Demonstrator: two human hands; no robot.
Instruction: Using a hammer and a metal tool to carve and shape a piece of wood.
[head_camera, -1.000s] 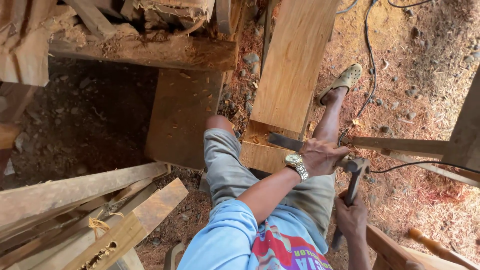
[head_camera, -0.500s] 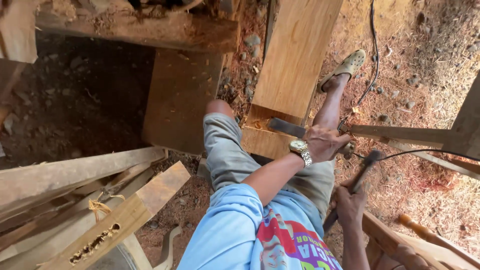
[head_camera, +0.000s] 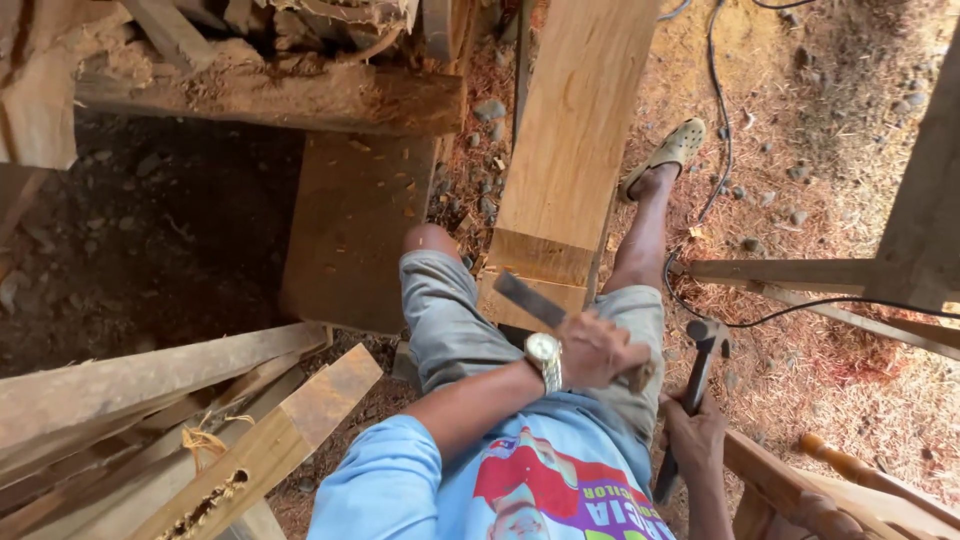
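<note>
Both hands clenched: left hand (head_camera: 600, 350) grasps a flat grey chisel (head_camera: 530, 299), right hand (head_camera: 695, 435) a dark hammer (head_camera: 692, 385).

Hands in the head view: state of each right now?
Left hand: closed on a chisel, blade at the plank's end.
Right hand: closed on a hammer handle.

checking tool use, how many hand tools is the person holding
2: a flat chisel in the left hand, over the plank end; a hammer in the right hand, lower right. Others may be hidden.
</note>
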